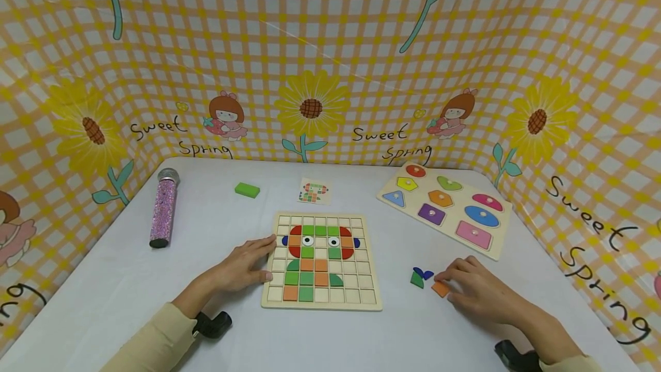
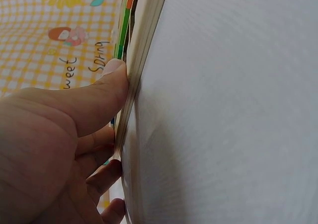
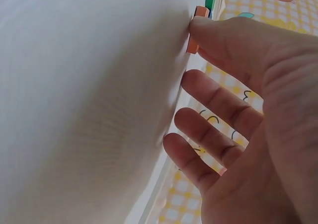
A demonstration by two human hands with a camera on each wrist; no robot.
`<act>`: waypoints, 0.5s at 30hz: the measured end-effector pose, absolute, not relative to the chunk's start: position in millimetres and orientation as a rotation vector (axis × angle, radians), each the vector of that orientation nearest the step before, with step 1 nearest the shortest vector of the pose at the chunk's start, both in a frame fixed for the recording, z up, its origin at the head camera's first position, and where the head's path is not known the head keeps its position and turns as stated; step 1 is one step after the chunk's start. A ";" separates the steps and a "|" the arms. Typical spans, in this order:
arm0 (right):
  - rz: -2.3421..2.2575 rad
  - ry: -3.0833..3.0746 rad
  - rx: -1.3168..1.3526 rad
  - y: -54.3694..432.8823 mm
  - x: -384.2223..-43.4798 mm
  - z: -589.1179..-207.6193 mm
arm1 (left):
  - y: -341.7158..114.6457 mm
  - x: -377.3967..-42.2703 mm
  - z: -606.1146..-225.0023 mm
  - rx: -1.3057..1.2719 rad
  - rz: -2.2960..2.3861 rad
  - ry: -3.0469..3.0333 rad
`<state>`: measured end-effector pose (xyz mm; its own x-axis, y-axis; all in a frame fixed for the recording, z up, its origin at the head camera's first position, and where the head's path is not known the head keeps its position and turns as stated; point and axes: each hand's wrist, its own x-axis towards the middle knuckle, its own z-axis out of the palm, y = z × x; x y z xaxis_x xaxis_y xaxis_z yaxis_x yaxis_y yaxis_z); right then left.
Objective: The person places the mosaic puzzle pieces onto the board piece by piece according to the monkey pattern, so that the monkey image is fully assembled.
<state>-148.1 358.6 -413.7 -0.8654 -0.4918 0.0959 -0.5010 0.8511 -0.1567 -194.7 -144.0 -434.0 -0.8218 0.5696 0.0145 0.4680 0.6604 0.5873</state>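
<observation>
A square wooden grid board [image 1: 369,301] lies at the table's middle, coloured tiles forming a figure with two eye pieces. My left hand [image 1: 242,264] touches its left edge; in the left wrist view the thumb [image 2: 112,82] lies against that edge and the fingers stay fairly straight. To the right, my right hand [image 1: 480,291] pinches an orange square tile [image 1: 440,289] between thumb and index finger at the tabletop; the other fingers are spread in the right wrist view. Beside this tile lie a green quarter-round tile [image 1: 417,279] and two small blue half-round tiles [image 1: 426,274].
A small picture card [image 1: 314,190] lies behind the board, with a green block [image 1: 247,190] to its left. A glittery pink microphone [image 1: 163,208] lies at the left. At the back right is a wooden shape puzzle [image 1: 454,185] with knobbed pieces. Patterned cloth [image 1: 330,45] surrounds the table.
</observation>
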 end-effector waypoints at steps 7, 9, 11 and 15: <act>0.310 -2.963 0.815 357.7 -151.4 -413.9 | -143.5 -194.6 -433.2 0.837 0.882 2.708; 0.314 -2.975 0.802 357.2 -151.9 -413.3 | -143.6 -194.6 -433.2 0.834 0.883 2.708; 0.314 -2.990 0.787 356.3 -151.7 -412.3 | -143.6 -194.6 -433.1 0.837 0.885 2.707; 0.338 -2.972 0.794 351.7 -149.5 -409.1 | -143.8 -194.8 -433.6 0.844 0.886 2.702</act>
<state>-149.5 351.7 -409.1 -0.8673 -0.4874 0.1009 -0.4976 0.8446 -0.1975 -194.8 -143.8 -433.6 -0.8240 0.5665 0.0101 0.4624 0.6621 0.5898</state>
